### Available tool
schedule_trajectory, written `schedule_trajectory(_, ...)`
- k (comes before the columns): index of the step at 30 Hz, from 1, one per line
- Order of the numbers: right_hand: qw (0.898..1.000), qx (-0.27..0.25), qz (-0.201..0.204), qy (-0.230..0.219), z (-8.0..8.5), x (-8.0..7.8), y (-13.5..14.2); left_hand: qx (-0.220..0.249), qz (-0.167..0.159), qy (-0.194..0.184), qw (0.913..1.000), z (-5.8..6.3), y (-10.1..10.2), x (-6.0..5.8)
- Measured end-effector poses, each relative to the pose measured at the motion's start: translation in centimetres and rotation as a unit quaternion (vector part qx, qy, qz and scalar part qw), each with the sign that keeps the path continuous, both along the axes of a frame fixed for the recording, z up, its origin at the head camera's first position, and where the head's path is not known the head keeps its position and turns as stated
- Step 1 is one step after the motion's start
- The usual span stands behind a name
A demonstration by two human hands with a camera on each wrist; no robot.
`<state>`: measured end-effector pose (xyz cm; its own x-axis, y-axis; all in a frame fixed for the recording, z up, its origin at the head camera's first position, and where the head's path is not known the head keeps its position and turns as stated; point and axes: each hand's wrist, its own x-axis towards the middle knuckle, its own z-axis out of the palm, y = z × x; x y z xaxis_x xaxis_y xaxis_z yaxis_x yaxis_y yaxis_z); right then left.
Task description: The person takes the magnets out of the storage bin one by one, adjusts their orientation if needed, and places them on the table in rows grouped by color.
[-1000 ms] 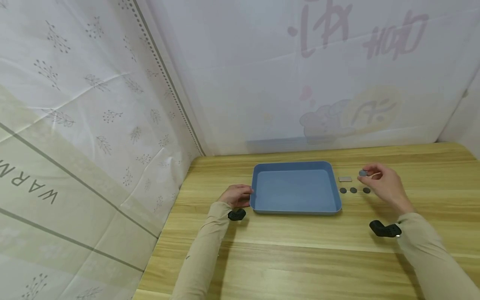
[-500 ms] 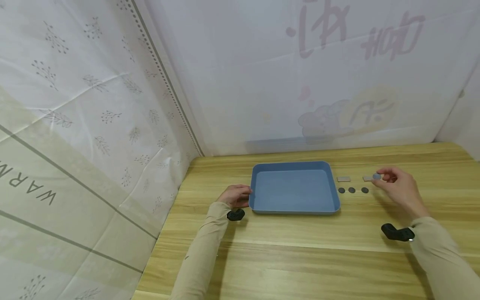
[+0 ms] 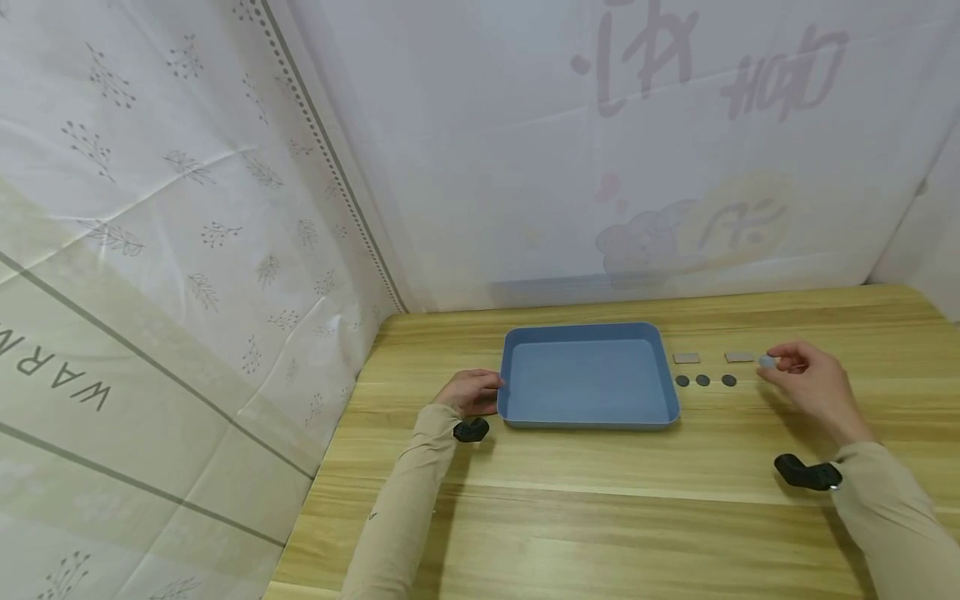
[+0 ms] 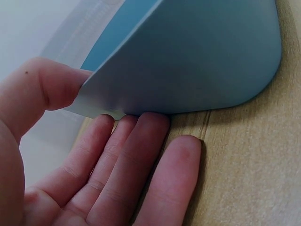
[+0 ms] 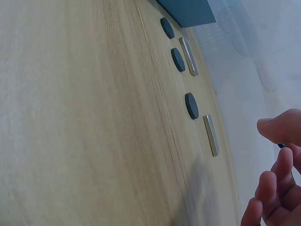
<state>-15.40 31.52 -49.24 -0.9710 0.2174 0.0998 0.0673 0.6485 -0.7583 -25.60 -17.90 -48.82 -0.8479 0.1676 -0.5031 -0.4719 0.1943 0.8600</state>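
Note:
A shallow blue rectangular tray sits on the wooden table. At its left side is my left hand, its thumb hooked over the rim and its fingertips at the foot of the outer wall, as the left wrist view shows. My right hand pinches a small round disc between thumb and fingers, right of the tray; in the right wrist view the fingers hide all but a dark sliver of it. Nearby lie two flat silvery rectangular bars and a row of three dark round discs.
The wooden table reaches back to a pale printed curtain. More patterned cloth hangs along the left side. A black wrist mount sticks out below the right wrist.
My right hand has moved to the right with the disc, away from the tray, and the right-hand bar has come into view. The left hand stays at the tray.

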Motion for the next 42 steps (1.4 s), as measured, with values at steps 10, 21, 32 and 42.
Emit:
schedule_trajectory(10,0.999,0.015,0.022,-0.024,-0.4,0.0,0.3,0.0,0.008,-0.001,1.0,-0.5,-0.2,-0.1)
schedule_trajectory(21,0.998,0.034,0.039,-0.041,-1.6,-0.4,0.4,-0.004,0.011,0.0,0.9999,-0.5,-0.2,0.0)
schedule_trajectory(32,0.994,0.046,0.05,-0.086,-2.2,-1.3,0.9,0.002,0.009,-0.006,0.9999,-0.6,-0.2,-0.2)
schedule_trajectory(42,0.989,0.025,0.065,-0.133,-1.6,-1.7,1.3,0.0,0.009,-0.002,1.0,-0.5,-0.1,-0.4)
